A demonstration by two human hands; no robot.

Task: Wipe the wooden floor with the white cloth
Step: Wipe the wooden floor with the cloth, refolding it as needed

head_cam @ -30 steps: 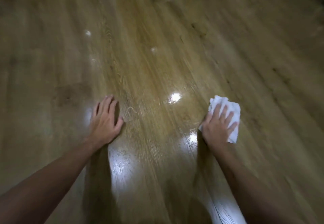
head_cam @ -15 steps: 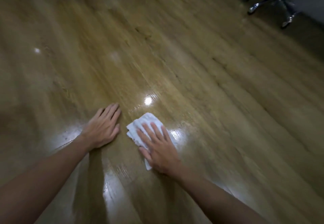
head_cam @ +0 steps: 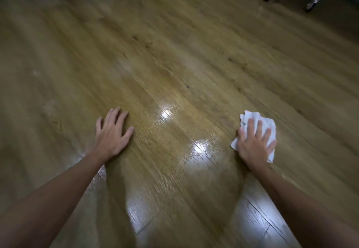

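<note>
While the right hand [head_cam: 254, 146] pressed flat, fingers spread, on the white cloth [head_cam: 269, 124], the left hand [head_cam: 111, 135] braced open on the wooden floor [head_cam: 194, 53]; boards between looked wet, the far floor seemingly unwiped.

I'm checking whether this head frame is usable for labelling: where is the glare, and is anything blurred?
Head view: bright glare patches lie on the wooden floor between the left hand and the right hand; both forearms cast dark shadows toward the camera; the white cloth shows clearly; the far planks look smeared, and the corners darken.
</note>
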